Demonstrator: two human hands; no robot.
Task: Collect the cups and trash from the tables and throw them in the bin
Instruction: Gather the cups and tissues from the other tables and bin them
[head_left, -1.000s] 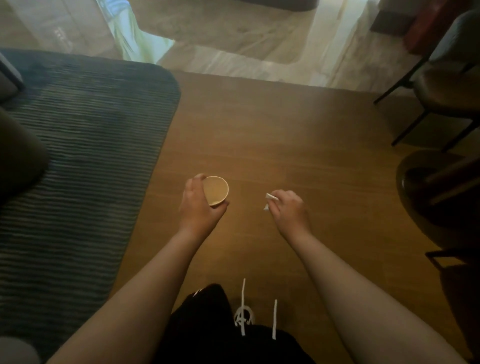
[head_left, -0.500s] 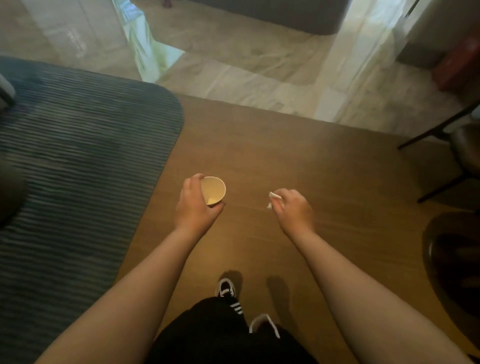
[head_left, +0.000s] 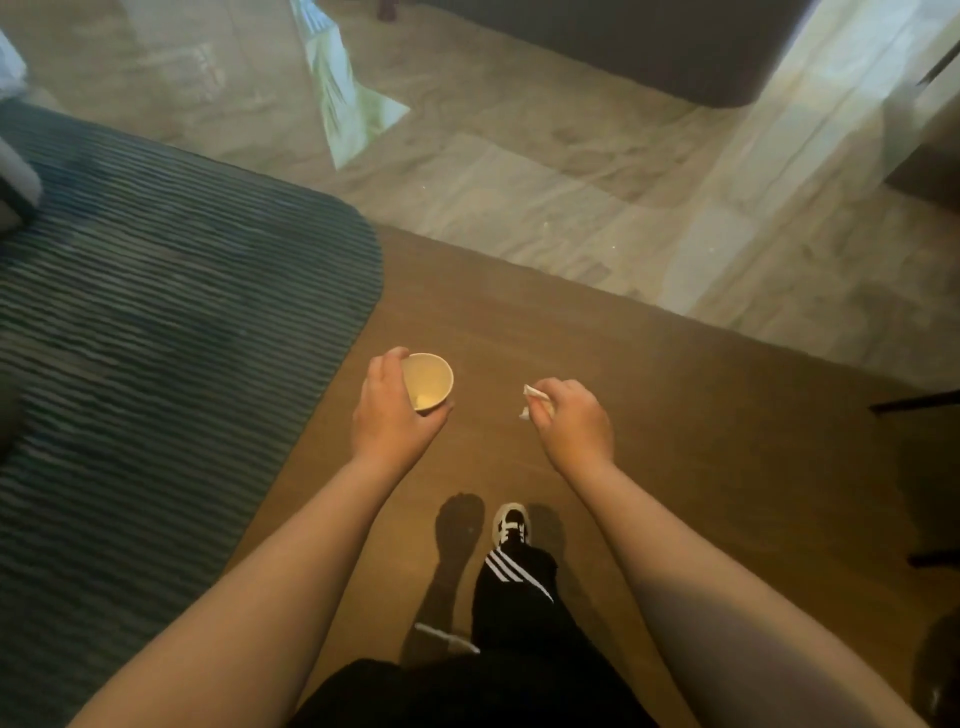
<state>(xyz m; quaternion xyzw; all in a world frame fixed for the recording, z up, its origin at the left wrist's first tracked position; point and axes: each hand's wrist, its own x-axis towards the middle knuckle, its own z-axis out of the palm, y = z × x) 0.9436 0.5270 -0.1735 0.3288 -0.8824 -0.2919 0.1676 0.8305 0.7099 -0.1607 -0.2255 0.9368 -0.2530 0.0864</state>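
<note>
My left hand (head_left: 392, 413) grips a small tan paper cup (head_left: 428, 382), its open mouth turned toward the camera and a pale scrap lying inside. A crumpled white piece of trash (head_left: 534, 400) sticks out of my right hand (head_left: 569, 418), whose fingers are curled round it. Both hands are held out in front of me at waist height above a brown wooden floor (head_left: 675, 426). No bin and no table show in this view.
A dark ribbed rug (head_left: 156, 338) covers the floor on the left. Pale marble tiles (head_left: 519, 197) begin ahead, beyond the wood. Black chair legs (head_left: 914, 402) reach in at the right edge. My shoe (head_left: 511, 525) steps forward below the hands.
I have walked forward: the marble floor has come nearer and the chairs on the right have slid almost out of view. Both hands keep the same hold on the cup and the trash.
</note>
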